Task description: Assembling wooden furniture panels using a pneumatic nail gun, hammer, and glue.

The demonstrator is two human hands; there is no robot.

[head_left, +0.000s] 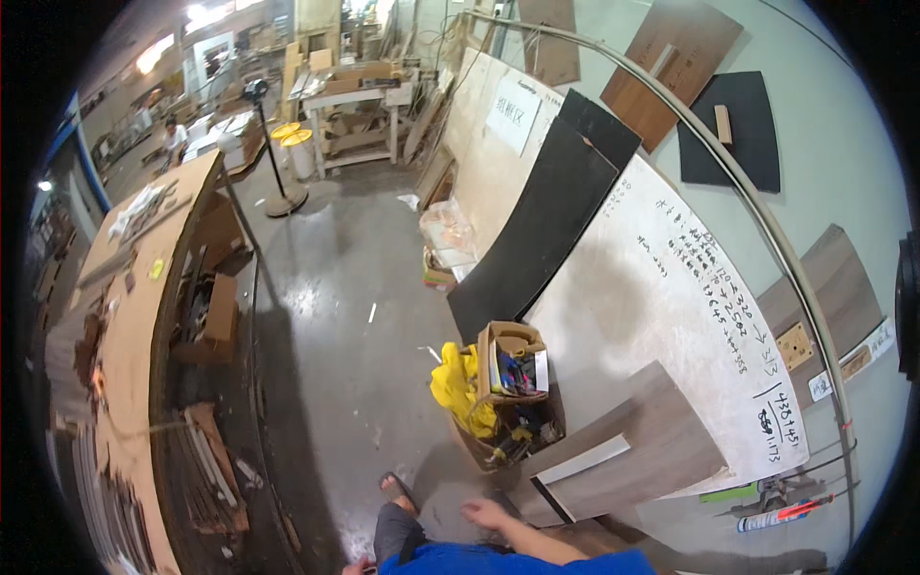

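My right hand (pixel 486 515) hangs in front of my body with its fingers loosely apart and nothing visible in them. It is nearest to a grey-brown wood-grain panel (pixel 661 422) leaning at the right, and does not touch it. Only a small part of my left hand (pixel 359 566) shows at the bottom edge, and its fingers cannot be made out. Ahead of my right hand stands a cardboard box (pixel 513 338) of small tools, stacked on another box holding more tools. Yellow plastic or cloth (pixel 459 388) drapes beside them.
A long workbench (pixel 134 383) with strips and boards runs along the left. On the right, a black panel (pixel 546 211) leans against a white board (pixel 661 278) with handwriting. A metal rail (pixel 767 211) curves along the wall. Farther ahead are a stand (pixel 286 201) and a table (pixel 359 97).
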